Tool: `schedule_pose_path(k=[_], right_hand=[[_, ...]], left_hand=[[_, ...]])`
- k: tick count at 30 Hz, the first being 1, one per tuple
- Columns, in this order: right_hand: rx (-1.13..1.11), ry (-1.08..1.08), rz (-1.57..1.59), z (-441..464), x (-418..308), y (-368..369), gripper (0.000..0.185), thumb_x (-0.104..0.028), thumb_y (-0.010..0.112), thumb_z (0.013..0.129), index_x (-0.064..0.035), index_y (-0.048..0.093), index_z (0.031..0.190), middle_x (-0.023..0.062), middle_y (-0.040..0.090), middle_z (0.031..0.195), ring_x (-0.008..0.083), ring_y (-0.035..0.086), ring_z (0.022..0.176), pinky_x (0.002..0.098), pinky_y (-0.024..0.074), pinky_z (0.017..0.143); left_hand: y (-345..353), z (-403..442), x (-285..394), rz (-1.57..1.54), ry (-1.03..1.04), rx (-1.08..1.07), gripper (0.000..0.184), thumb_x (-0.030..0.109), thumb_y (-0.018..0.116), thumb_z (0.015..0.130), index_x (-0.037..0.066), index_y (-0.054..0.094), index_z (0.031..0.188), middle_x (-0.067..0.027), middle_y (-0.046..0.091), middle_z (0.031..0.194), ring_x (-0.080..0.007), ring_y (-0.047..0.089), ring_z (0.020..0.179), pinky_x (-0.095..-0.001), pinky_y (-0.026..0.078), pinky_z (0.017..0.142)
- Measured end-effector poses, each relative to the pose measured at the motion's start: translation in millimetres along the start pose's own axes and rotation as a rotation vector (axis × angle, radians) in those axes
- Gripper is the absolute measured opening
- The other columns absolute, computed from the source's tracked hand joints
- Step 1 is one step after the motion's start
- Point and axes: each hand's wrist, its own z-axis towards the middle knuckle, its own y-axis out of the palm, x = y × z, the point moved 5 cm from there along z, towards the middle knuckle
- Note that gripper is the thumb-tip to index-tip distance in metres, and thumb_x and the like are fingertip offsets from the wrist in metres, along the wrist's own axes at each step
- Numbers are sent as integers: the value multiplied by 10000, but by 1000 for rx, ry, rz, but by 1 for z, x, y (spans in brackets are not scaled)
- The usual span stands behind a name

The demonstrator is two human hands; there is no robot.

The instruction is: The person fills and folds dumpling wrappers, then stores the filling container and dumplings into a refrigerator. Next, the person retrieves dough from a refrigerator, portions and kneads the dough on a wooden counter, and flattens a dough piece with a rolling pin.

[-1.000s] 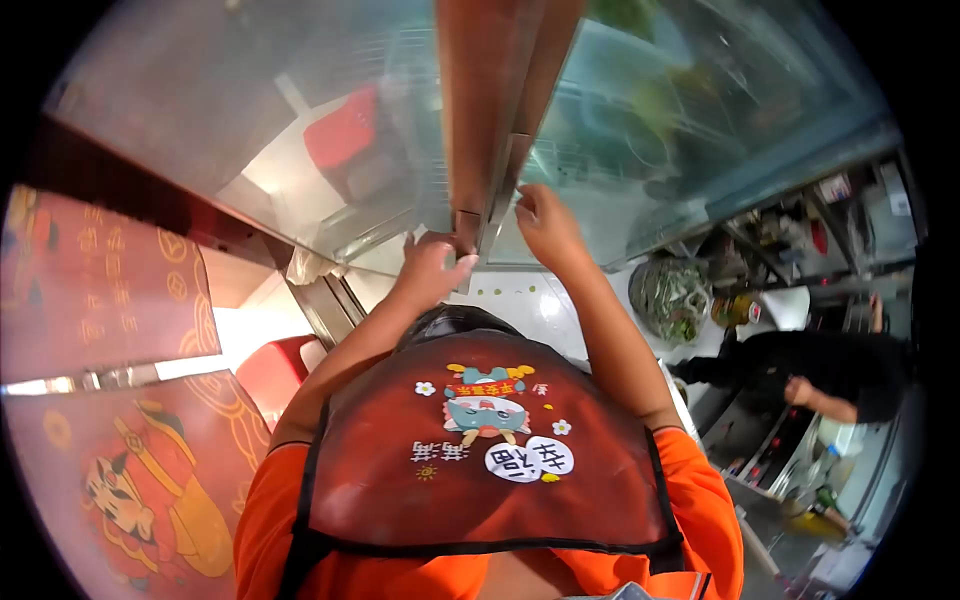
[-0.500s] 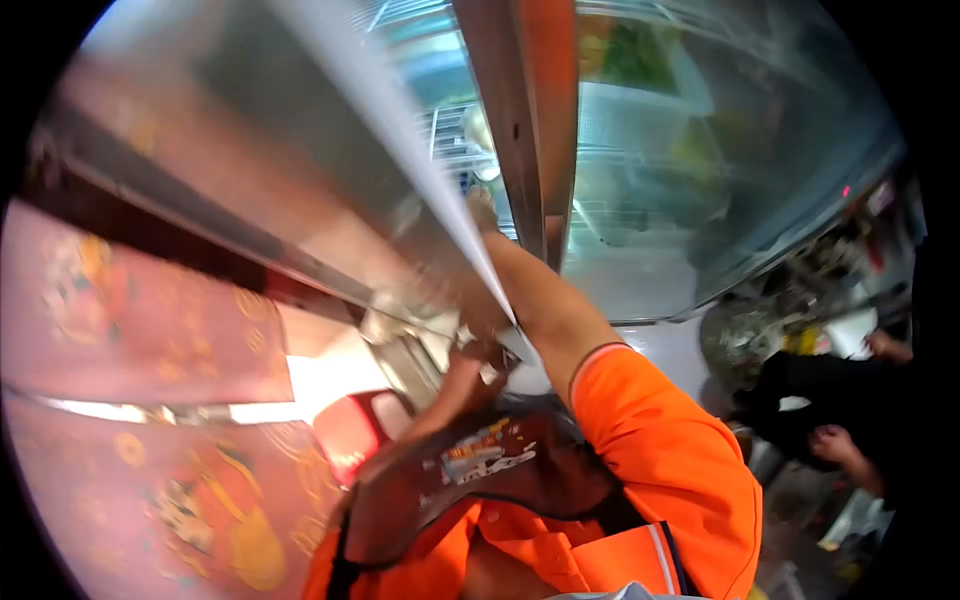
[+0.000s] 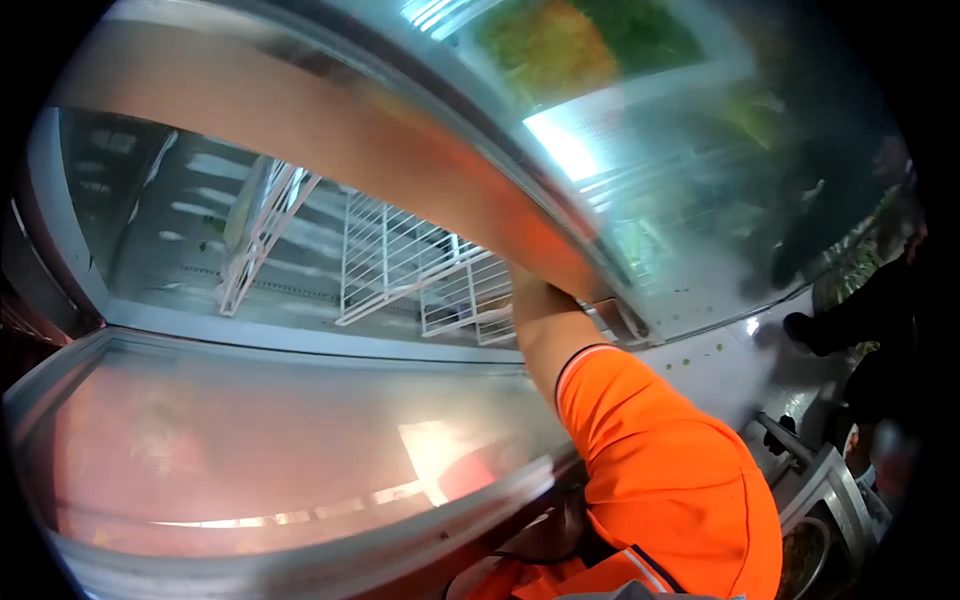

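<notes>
Watching from a distance, I am seeing that the left glass door (image 3: 260, 430) of the refrigerator (image 3: 250, 328), which was standing closed one second ago, is now standing wide open. For the work in hand, I am judging that this is giving free access to the inside. The right forearm (image 3: 552, 335), with the orange sleeve (image 3: 665, 460), is reaching in beside the white wire racks (image 3: 412, 288) and is passing behind the brown post (image 3: 350, 135). This post is hiding the right hand, so I cannot tell if its fingers are closing on something. The left hand is also not showing, and I cannot tell its state or whether the two hands are keeping apart. The post and the rack bars are standing close around the arm, and the open door is filling the lower left. On the other side, the right glass door (image 3: 720, 190) is covering orange and green food (image 3: 555, 50). Farther right, a person in black (image 3: 885, 330) is standing well apart from the reaching arm.
</notes>
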Motion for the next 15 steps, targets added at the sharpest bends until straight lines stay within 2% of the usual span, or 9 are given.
schedule_pose_path(k=[15], right_hand=[[0, -3, 236, -25, 9, 16, 325, -104, 597, 820, 3, 565, 1125, 141, 590, 999, 241, 591, 950, 352, 473, 811]], left_hand=[[-3, -16, -4, -66, -43, -2, 177, 137, 693, 831, 17, 705, 961, -140, 722, 973, -252, 681, 925, -382, 527, 857]])
